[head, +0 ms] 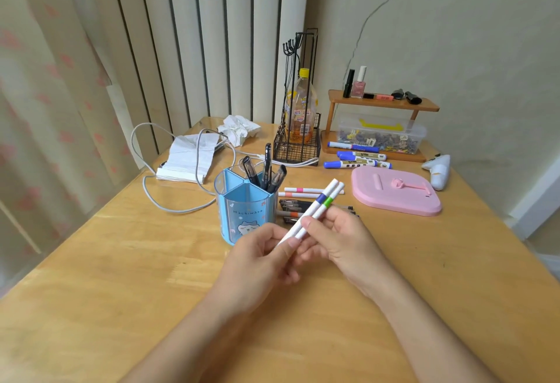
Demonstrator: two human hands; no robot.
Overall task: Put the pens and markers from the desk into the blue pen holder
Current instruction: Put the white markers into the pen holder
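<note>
The blue pen holder (242, 210) stands mid-desk with three black pens (266, 170) upright in its back compartment. Just in front and to the right of it, my left hand (260, 258) and my right hand (339, 237) together grip two white markers (315, 210), one with a blue band and one with a green band, tilted up to the right. On the desk behind my hands lie two white markers with pink and orange bands (306, 192) and several dark pens (292, 205). Three blue whiteboard markers (357, 157) lie further back.
A pink flat lid (397, 192) lies right of the pens. Behind are a wire basket with a bottle (300, 140), a wooden shelf (385, 104) over a clear box, a white cable (169, 188), folded papers (188, 155), crumpled tissue (239, 128) and a white gadget (438, 170).
</note>
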